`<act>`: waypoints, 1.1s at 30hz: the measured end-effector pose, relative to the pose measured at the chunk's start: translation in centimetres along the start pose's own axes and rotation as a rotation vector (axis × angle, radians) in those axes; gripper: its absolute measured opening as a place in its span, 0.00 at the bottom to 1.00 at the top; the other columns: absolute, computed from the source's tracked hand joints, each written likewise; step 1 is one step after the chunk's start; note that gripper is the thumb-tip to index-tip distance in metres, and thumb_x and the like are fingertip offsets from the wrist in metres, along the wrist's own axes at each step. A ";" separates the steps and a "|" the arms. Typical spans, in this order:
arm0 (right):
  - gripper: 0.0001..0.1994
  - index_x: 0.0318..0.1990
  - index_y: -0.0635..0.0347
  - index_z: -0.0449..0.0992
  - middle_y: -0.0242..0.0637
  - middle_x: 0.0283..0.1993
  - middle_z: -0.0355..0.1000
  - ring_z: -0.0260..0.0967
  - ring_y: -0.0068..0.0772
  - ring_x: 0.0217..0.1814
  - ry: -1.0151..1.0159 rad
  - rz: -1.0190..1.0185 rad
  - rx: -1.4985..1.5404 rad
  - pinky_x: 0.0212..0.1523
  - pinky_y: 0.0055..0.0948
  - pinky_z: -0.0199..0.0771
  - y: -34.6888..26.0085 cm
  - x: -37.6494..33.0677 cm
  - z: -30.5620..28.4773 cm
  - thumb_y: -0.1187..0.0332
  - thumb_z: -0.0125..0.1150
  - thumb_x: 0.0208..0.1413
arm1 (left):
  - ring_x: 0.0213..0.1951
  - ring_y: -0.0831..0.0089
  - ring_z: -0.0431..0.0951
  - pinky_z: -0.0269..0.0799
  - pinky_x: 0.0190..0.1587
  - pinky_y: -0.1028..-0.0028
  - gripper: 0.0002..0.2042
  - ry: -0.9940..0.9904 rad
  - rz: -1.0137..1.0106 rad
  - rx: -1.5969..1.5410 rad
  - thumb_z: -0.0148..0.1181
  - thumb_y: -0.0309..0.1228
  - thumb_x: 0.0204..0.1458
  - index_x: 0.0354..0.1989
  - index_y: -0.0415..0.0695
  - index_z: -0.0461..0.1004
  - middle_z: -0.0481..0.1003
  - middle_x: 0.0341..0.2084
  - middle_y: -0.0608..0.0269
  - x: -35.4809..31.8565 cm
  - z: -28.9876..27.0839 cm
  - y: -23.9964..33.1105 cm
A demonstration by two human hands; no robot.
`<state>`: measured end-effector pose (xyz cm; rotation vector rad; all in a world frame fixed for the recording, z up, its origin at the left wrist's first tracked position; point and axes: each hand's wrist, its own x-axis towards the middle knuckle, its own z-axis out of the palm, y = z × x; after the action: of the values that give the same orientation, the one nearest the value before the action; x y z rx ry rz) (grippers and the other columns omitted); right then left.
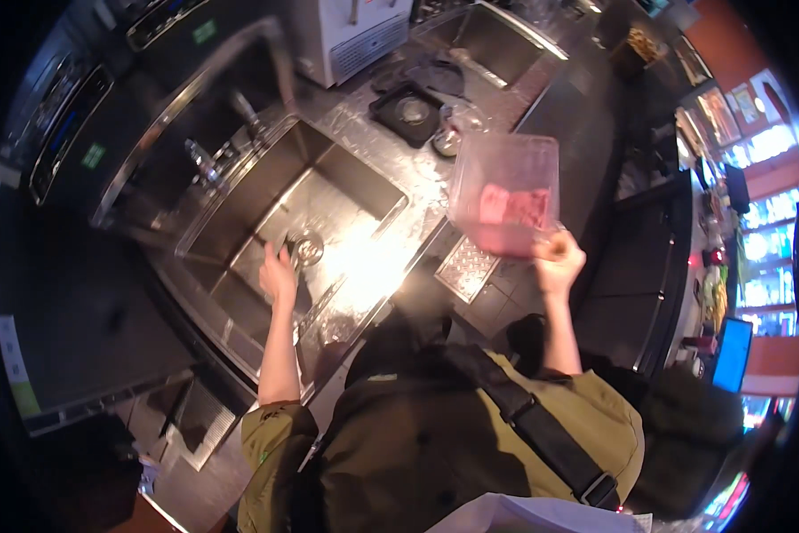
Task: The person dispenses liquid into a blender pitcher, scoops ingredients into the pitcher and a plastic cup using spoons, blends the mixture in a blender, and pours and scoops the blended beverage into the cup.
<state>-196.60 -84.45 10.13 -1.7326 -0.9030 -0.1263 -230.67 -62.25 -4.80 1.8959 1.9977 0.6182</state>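
Note:
My right hand (558, 260) grips the lower corner of a clear pink-tinted plastic tub (504, 191) and holds it up, tilted, beside the sink. A pink label or residue shows on its side. My left hand (278, 273) reaches down into the steel sink basin (239, 191), fingers together, right beside the round drain strainer (306, 248). I cannot tell whether it holds anything. The sink bottom looks wet and shiny.
A tall curved faucet (206, 78) arches over the sink's left side. A black square tray with a round insert (407, 110) and small glassware sit on the wet counter behind. A metal grate (467, 267) lies on the floor. Lit shelves stand at the right.

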 end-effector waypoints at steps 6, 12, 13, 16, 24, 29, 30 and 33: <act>0.03 0.17 0.61 0.68 0.27 0.14 0.62 0.57 0.15 0.13 0.587 0.337 0.299 0.11 0.12 0.53 3.9 0.9 -6.2 0.78 0.50 0.36 | 0.39 0.54 0.71 0.64 0.43 0.61 0.17 -0.498 -0.096 0.260 0.52 0.40 0.45 0.41 0.43 0.70 0.72 0.34 0.49 0.2 6.2 -3.0; 0.08 0.14 0.60 0.62 0.26 0.13 0.60 0.53 0.16 0.11 0.229 0.207 0.024 0.12 0.17 0.51 7.2 3.9 -6.5 0.80 0.52 0.36 | 0.40 0.58 0.70 0.64 0.43 0.69 0.19 -0.215 0.632 -0.654 0.58 0.33 0.42 0.42 0.36 0.68 0.70 0.37 0.47 1.6 8.0 18.3; 0.05 0.15 0.60 0.63 0.27 0.14 0.60 0.54 0.16 0.11 0.352 0.397 0.233 0.11 0.16 0.52 7.2 4.5 -7.7 0.80 0.51 0.34 | 0.39 0.59 0.71 0.65 0.42 0.71 0.19 -0.248 0.640 -0.746 0.58 0.33 0.41 0.42 0.36 0.68 0.70 0.36 0.47 1.3 8.5 21.4; 0.08 0.13 0.59 0.60 0.27 0.11 0.58 0.51 0.17 0.09 0.621 0.380 0.397 0.10 0.16 0.49 6.9 4.7 -6.4 0.81 0.49 0.36 | 0.37 0.65 0.73 0.67 0.39 0.73 0.15 -0.453 0.276 -0.787 0.56 0.31 0.42 0.38 0.36 0.70 0.72 0.34 0.51 0.7 12.7 27.2; 0.09 0.25 0.65 0.66 0.27 0.24 0.64 0.60 0.17 0.24 0.433 0.318 0.087 0.29 0.16 0.61 13.6 7.8 -7.8 0.82 0.56 0.32 | 0.50 0.67 0.64 0.58 0.51 0.76 0.20 -0.470 0.053 -0.942 0.40 0.16 0.41 0.47 0.37 0.63 0.66 0.45 0.51 6.5 22.9 26.9; 0.09 0.24 0.66 0.67 0.29 0.21 0.64 0.61 0.17 0.23 0.400 0.290 -0.125 0.28 0.17 0.63 16.3 8.9 -7.8 0.80 0.57 0.31 | 0.62 0.58 0.37 0.38 0.60 0.68 0.48 -0.735 0.406 -1.042 0.51 0.15 0.31 0.60 0.45 0.25 0.38 0.59 0.44 2.4 15.3 30.0; 0.07 0.24 0.65 0.67 0.28 0.19 0.63 0.59 0.17 0.18 0.473 0.229 -0.180 0.22 0.16 0.60 16.2 9.7 -7.0 0.81 0.56 0.32 | 0.62 0.58 0.37 0.36 0.61 0.68 0.51 -0.648 0.431 -1.022 0.56 0.17 0.31 0.60 0.46 0.23 0.37 0.59 0.44 1.2 14.7 31.0; 0.07 0.25 0.65 0.67 0.28 0.17 0.62 0.58 0.16 0.15 0.608 0.322 -0.074 0.18 0.15 0.59 15.2 11.4 -4.7 0.82 0.54 0.34 | 0.61 0.59 0.39 0.39 0.60 0.66 0.56 -0.466 0.438 -1.048 0.64 0.20 0.29 0.60 0.49 0.22 0.37 0.59 0.44 0.1 15.6 32.8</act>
<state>-177.50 -84.11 5.77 -1.7373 -0.1750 -0.4484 -194.61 -59.84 -1.32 1.5403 0.6916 0.9599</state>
